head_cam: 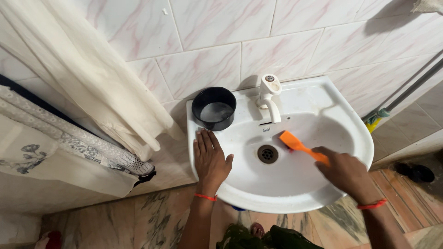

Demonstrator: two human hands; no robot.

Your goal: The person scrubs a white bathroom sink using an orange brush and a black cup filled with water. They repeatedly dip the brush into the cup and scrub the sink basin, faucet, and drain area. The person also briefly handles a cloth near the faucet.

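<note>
Two bare hands work at a white wall-hung washbasin [355, 138]; the left hand [211, 159] lies flat on the basin's left rim, palm down, fingers stretched out and close together with the thumb held apart, gripping nothing; a thin red thread circles its wrist. The right hand [344, 171] reaches in over the basin's right side, its fingers curled tight around the handle of an orange brush [297, 144]; a red thread sits on that wrist too. The brush slants up and to the left from the fist, and its head rests against the inner slope of the bowl, just right of the round metal drain [267, 154] and near it, though whether the bristles press the surface cannot be told. A white tap [270, 97] stands on the back ledge at the middle, its spout bending down toward the bowl. A black round pot [214, 109] stands on the back left corner of the ledge, upright, with pale cloudy liquid in it; it sits just beyond the left hand's fingertips, apart from them. Pale marbled tiles cover the wall behind; a cream curtain [87, 78] hangs at the left, well apart from both hands.
</note>
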